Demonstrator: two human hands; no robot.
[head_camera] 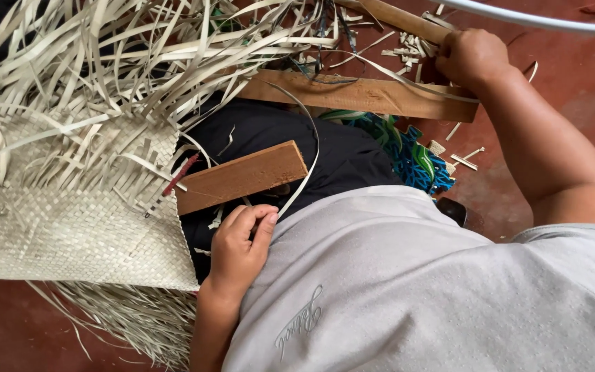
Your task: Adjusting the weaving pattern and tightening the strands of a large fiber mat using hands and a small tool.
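My left hand point(241, 244) sits low at the centre, fingers pinched on a thin pale leaf strip point(309, 148) that arcs up over my dark lap. Just above it lies a short wooden block point(242, 177). My right hand point(472, 55) is at the upper right, fist closed at the far end of a long wooden plank point(359, 95), where another wooden piece point(404, 19) crosses. What exactly the fist grips is hidden. A half-woven pale mat point(70, 220) with many loose strips point(105, 62) covers the left side.
A blue and green patterned cloth point(411, 155) lies under the plank. Short cut strip scraps point(463, 160) litter the reddish-brown floor point(573, 83). A white cord or pipe point(538, 19) crosses the top right corner. A small red stick point(179, 176) rests on the mat's edge.
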